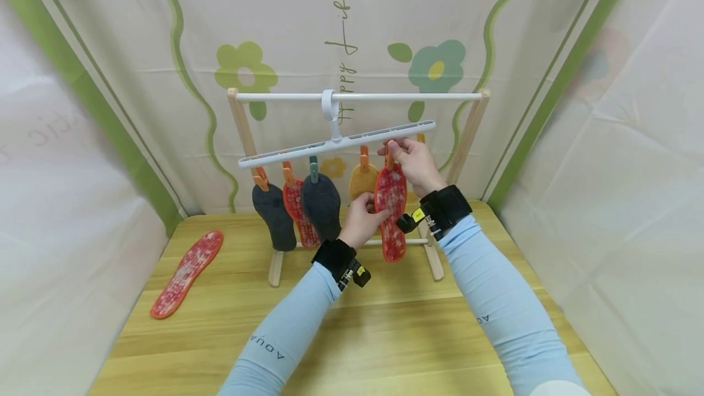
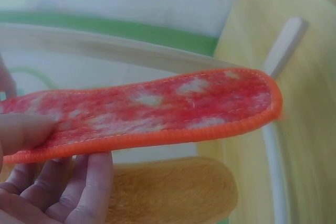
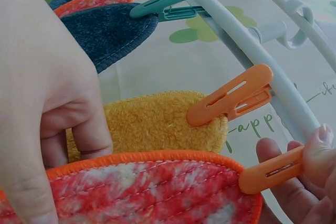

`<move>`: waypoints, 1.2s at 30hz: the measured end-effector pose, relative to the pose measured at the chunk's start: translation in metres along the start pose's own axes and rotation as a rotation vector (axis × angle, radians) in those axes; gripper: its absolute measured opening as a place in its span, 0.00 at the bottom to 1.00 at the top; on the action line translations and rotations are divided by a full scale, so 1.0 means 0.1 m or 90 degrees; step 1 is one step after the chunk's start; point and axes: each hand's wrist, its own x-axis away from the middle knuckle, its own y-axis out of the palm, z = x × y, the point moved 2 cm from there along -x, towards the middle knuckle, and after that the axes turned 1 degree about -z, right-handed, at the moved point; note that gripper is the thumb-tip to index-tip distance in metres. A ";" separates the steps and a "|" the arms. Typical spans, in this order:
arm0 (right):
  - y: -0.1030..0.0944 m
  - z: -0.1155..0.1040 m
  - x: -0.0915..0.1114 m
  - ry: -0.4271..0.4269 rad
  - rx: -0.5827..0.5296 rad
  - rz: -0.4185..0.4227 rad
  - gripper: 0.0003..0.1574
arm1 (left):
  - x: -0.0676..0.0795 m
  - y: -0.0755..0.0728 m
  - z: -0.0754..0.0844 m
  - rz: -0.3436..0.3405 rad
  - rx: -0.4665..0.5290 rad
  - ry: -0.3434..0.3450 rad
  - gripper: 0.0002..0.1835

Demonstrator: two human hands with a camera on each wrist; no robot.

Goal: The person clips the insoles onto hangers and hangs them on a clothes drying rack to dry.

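Observation:
A red-and-white insole with orange edging (image 1: 393, 219) hangs upright below the right part of the white hanger bar (image 1: 297, 153). My left hand (image 1: 360, 222) pinches its edge, thumb on the front and fingers behind, as the left wrist view shows. With thumb and fingers, my right hand (image 1: 416, 162) pinches the orange clip (image 3: 273, 171) at the insole's top end, and the clip's jaws overlap that end. Right behind hangs a yellow insole (image 3: 152, 124) from another orange clip (image 3: 231, 98). The hanger tilts, its right end higher.
Two dark insoles (image 1: 321, 203) and a red one (image 1: 305, 219) hang from clips on the left. The hanger hooks over the white rail (image 1: 275, 96) of a wooden stand (image 1: 467, 133). Another red insole (image 1: 187, 274) lies on the table (image 1: 385, 335) at left.

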 end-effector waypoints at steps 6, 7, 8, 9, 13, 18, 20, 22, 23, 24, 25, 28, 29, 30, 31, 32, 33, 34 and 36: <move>0.01 -0.03 0.01 0.007 -0.012 0.000 0.23 | 0.02 0.00 0.06 -0.001 -0.002 0.015 0.14; 0.01 -0.03 0.01 0.007 -0.017 -0.001 0.23 | 0.02 0.00 0.07 0.000 -0.003 0.018 0.14; 0.01 -0.04 0.01 0.006 -0.020 -0.001 0.23 | 0.01 0.00 0.08 0.000 -0.003 0.021 0.14; 0.01 -0.04 0.01 0.006 -0.023 0.000 0.22 | 0.01 0.00 0.08 0.000 -0.001 0.024 0.13; 0.01 -0.03 0.01 0.003 -0.020 0.003 0.23 | -0.01 0.01 0.13 0.007 -0.004 0.033 0.13; 0.00 -0.03 0.01 -0.002 -0.024 0.007 0.24 | -0.03 0.03 0.17 0.011 -0.006 0.038 0.14; -0.01 -0.03 0.01 -0.004 -0.029 0.008 0.23 | -0.04 0.04 0.16 0.008 -0.008 0.039 0.14; 0.00 -0.02 0.02 -0.006 -0.029 0.006 0.23 | -0.05 0.04 0.15 0.006 -0.014 0.039 0.14; 0.00 -0.02 0.01 -0.007 -0.029 0.006 0.23 | -0.05 0.04 0.14 0.005 -0.018 0.041 0.15; 0.00 -0.02 0.01 -0.009 -0.028 0.003 0.23 | -0.06 0.04 0.13 0.004 -0.026 0.044 0.15; 0.01 -0.01 0.01 -0.012 -0.027 0.000 0.24 | -0.05 0.03 0.12 0.002 -0.033 0.046 0.15; 0.00 0.00 0.01 -0.021 -0.029 -0.005 0.24 | -0.05 0.02 0.08 -0.005 -0.050 0.045 0.17; 0.00 0.00 0.00 -0.022 -0.030 -0.007 0.24 | -0.04 0.02 0.07 -0.010 -0.054 0.041 0.17; -0.01 0.01 0.00 -0.022 -0.031 -0.009 0.24 | -0.04 0.02 0.06 -0.014 -0.056 0.035 0.18; -0.01 0.02 -0.01 -0.021 -0.029 -0.010 0.24 | -0.03 0.02 0.04 -0.017 -0.057 0.026 0.18; -0.02 0.03 -0.01 -0.018 -0.029 -0.011 0.24 | -0.03 0.02 0.03 -0.020 -0.061 0.019 0.18; -0.02 0.03 -0.02 -0.015 -0.029 -0.013 0.24 | -0.02 0.02 0.01 -0.023 -0.063 0.012 0.19; -0.03 0.04 -0.02 -0.012 -0.030 -0.015 0.24 | -0.01 0.02 0.01 -0.025 -0.066 0.006 0.19; -0.03 0.05 -0.02 -0.010 -0.018 -0.022 0.25 | 0.00 0.02 -0.01 -0.027 -0.069 -0.001 0.19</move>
